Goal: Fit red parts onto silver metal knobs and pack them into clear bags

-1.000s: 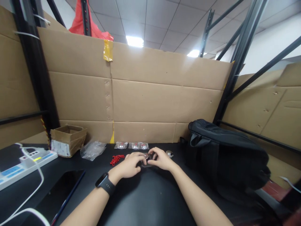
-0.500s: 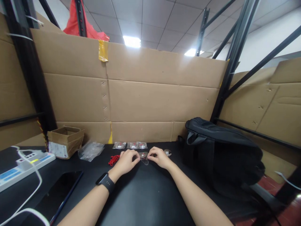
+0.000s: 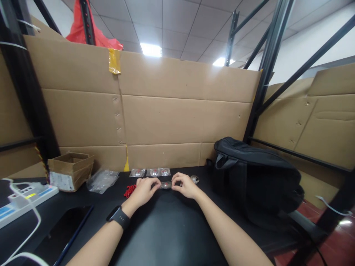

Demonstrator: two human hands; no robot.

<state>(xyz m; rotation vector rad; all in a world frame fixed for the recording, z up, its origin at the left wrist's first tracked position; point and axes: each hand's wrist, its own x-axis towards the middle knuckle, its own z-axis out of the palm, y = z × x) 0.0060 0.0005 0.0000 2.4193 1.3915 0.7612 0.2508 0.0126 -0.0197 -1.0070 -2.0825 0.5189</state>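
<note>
Well left of my left hand lie crumpled clear bags (image 3: 102, 181); a heap of red cord (image 3: 129, 191) sits right beside its wrist. My left hand (image 3: 145, 189) pinches, thumb to fingertips, the near edge of a clear packet (image 3: 166, 185). Beyond it, three packets (image 3: 138, 173) lie in a row, apparently done. My right hand (image 3: 185, 186), fingers curled, nips the packet's other edge; this one seems nearly finished. Just behind that hand, a round silvery piece (image 3: 195, 179) looks unbagged, so probably still to do.
</note>
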